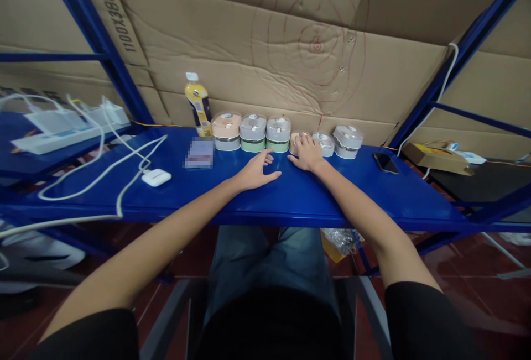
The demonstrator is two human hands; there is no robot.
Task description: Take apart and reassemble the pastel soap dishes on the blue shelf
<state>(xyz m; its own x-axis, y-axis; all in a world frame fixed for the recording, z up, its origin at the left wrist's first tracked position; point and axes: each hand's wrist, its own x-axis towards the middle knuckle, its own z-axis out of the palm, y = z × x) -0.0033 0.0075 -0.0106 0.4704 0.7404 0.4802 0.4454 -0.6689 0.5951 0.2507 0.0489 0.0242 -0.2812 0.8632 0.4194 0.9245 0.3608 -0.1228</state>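
Sitting under right hand (pixel 307 154): peach container (pixel 292 144) (gripped or merely touched, unclear); left hand (pixel 254 172) spread, nearby

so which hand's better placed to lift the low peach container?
Right, probably: the right hand is over the low peach container, while the left hand sits apart, farther left.

The table (pixel 298 199) is coloured deep blue, the far brown cardboard (pixel 186 28) is marked with red rings (pixel 317 46), the leftmost container (pixel 227 125) is toned peach over grey, and the next two containers (pixel 253 129) are toned grey over green.
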